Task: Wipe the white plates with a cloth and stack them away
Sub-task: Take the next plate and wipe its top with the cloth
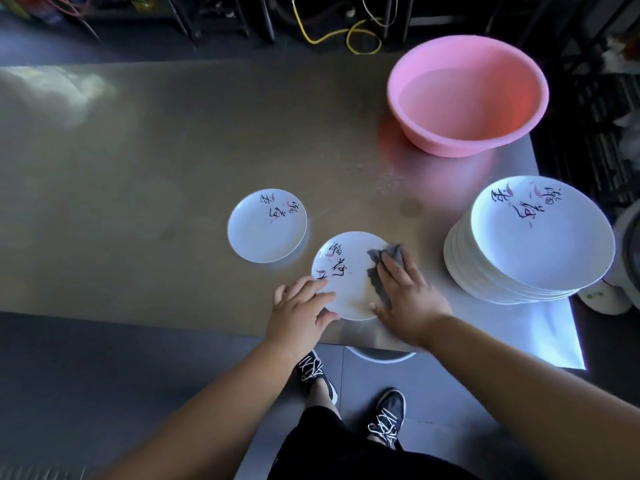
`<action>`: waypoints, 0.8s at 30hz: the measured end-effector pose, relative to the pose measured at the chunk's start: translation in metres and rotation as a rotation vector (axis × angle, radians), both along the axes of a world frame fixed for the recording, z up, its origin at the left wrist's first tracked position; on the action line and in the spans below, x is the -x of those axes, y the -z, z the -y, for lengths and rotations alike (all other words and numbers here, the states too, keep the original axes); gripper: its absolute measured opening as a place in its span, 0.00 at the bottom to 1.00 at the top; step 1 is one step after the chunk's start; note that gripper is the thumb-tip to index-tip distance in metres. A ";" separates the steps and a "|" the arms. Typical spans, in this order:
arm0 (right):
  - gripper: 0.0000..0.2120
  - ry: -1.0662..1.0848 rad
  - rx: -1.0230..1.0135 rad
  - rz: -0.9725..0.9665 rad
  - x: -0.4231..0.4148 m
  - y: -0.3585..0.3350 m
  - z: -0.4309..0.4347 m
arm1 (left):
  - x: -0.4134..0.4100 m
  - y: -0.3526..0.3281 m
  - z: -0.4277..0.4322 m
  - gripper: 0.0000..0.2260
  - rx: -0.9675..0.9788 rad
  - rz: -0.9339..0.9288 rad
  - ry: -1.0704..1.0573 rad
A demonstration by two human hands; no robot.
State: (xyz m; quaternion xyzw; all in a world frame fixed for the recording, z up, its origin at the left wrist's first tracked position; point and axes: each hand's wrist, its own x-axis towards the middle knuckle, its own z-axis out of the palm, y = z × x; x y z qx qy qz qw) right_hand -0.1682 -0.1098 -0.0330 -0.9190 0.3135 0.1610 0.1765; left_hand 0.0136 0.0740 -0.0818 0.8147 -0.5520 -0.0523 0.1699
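Steel table (138, 168) bears plate (341, 271), cloth (391, 252) mostly hidden under right hand (405, 299).

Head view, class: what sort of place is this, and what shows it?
Probably a commercial kitchen's washing-up area: a steel table, a tall stack of matching plates, a pink basin holding water.

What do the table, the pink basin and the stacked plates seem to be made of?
Table: probably brushed stainless steel; grey, with soft blurred reflections. Pink basin: likely plastic; even colour, smooth rolled rim. Stacked plates: glazed ceramic or perhaps melamine; glossy white with printed brush characters, the look leaves it open.
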 end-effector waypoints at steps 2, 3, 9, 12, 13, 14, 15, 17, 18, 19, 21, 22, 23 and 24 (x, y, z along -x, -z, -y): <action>0.47 0.011 -0.031 -0.037 0.011 -0.006 -0.031 | 0.000 0.000 0.000 0.16 0.001 -0.021 -0.004; 0.48 0.004 -0.042 -0.056 0.014 -0.006 -0.038 | 0.000 -0.001 0.000 0.16 0.005 -0.023 0.001; 0.37 0.018 0.004 0.035 -0.019 -0.003 0.017 | 0.011 -0.005 0.003 0.14 -0.040 0.026 -0.051; 0.39 0.052 -0.014 0.015 -0.013 0.003 0.000 | 0.025 -0.010 0.007 0.13 -0.059 0.030 -0.096; 0.40 0.068 -0.035 0.012 -0.004 0.001 -0.016 | 0.031 -0.012 0.010 0.14 -0.072 0.019 -0.106; 0.41 0.076 -0.064 0.017 0.006 -0.001 -0.032 | 0.037 -0.014 0.013 0.15 -0.079 0.005 -0.109; 0.42 0.075 -0.104 0.022 0.016 -0.004 -0.044 | 0.041 -0.015 0.016 0.15 -0.082 -0.006 -0.099; 0.43 0.064 -0.140 0.032 0.023 -0.010 -0.045 | 0.042 -0.019 0.018 0.19 -0.093 -0.010 -0.062; 0.41 0.058 -0.127 0.051 0.019 -0.009 -0.033 | 0.038 -0.020 0.017 0.22 -0.102 -0.005 -0.058; 0.38 0.052 -0.105 0.076 0.013 -0.008 -0.016 | 0.031 -0.020 0.015 0.24 -0.107 -0.009 -0.060; 0.35 0.022 -0.067 0.094 -0.002 -0.005 0.020 | 0.014 -0.019 0.010 0.24 -0.101 -0.008 -0.043; 0.35 0.003 -0.062 0.098 -0.008 -0.003 0.032 | 0.007 -0.017 0.007 0.22 -0.092 0.006 -0.015; 0.36 -0.008 -0.066 0.099 -0.011 0.000 0.037 | 0.002 -0.014 0.006 0.21 -0.080 0.022 0.006; 0.37 -0.005 -0.067 0.093 -0.011 0.004 0.033 | 0.001 -0.013 0.006 0.20 -0.066 0.030 0.006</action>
